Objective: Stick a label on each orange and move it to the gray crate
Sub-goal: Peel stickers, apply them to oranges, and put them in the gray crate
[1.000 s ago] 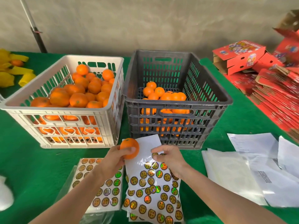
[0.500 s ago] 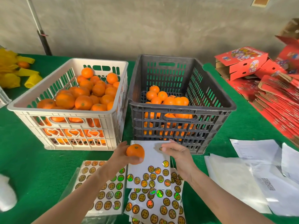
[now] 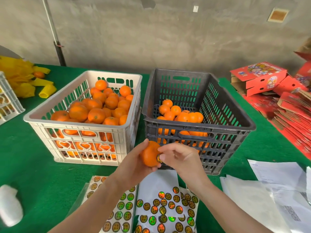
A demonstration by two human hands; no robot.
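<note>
My left hand [image 3: 134,163] grips an orange [image 3: 149,155] in front of the gray crate [image 3: 235,130]. My right hand [image 3: 180,157] pinches a round gold label [image 3: 159,157] and holds it against the orange's right side. The gray crate holds several oranges [image 3: 183,115] at its bottom. To its left, the white crate [image 3: 80,125] is heaped with oranges [image 3: 101,108]. Sheets of round holographic labels [image 3: 161,207] lie on the green table under my forearms.
Loose white papers [image 3: 276,190] lie at the right front. Red cardboard boxes [image 3: 259,78] and flat cartons are stacked at the far right. Yellow foam nets [image 3: 25,81] sit at the far left, beside part of another white crate [image 3: 6,101]. A white object [image 3: 9,206] lies at the left front.
My right hand left the label sheet with a label and brought it to the orange. My left hand lifted the orange up toward the gray crate's front.
</note>
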